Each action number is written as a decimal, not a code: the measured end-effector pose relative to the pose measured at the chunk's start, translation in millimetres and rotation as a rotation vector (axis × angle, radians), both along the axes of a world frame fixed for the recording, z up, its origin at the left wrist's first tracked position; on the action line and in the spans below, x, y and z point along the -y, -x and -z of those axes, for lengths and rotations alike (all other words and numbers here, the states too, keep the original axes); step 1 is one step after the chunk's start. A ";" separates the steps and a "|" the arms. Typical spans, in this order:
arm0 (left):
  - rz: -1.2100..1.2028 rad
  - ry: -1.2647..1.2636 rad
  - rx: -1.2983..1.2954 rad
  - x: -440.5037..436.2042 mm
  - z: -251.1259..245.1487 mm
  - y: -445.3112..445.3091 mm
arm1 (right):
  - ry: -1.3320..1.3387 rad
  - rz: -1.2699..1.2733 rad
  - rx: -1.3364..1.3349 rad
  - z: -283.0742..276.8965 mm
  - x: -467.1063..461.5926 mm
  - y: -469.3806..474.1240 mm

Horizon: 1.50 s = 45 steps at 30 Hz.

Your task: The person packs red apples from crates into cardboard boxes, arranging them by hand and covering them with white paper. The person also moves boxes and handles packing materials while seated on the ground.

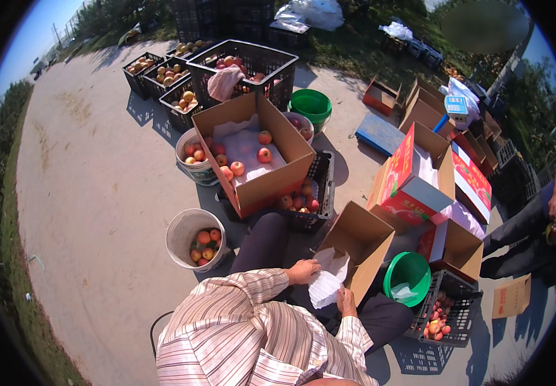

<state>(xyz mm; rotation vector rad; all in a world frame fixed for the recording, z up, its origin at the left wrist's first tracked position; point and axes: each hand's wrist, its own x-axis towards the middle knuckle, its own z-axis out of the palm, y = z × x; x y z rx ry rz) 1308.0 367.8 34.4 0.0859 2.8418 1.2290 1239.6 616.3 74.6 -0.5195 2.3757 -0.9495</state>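
A white foam liner sheet (325,288) is spread between my hands above my lap. My left hand (303,271) grips its upper left edge, and my right hand (346,302) pinches its lower right side. Just beyond them stands an open cardboard box (355,230), with part of the white sheet reaching over its near side. Farther ahead, a larger open cardboard box (278,181) has white liner and several red apples (264,155) inside. It rests over a black crate (326,193) of apples.
Left stands a white bucket (174,236) of apples. At right are a green bucket (418,270), a black crate (468,313) of apples, and a red printed carton (405,202). A blue platform scale (379,134) lies beyond. Another person (543,212) is at far right.
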 end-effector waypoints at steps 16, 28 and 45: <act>-0.070 -0.064 -0.047 -0.6 6.5 0.3 | 0.052 0.175 -0.287 -7.1 7.7 5.9; 0.006 -0.008 -0.168 5.0 -20.8 -8.5 | -0.151 -0.033 -0.295 -34.4 7.4 9.6; 0.275 0.352 -0.262 -11.2 -18.9 68.7 | -0.304 -0.001 -0.337 -48.2 3.4 62.7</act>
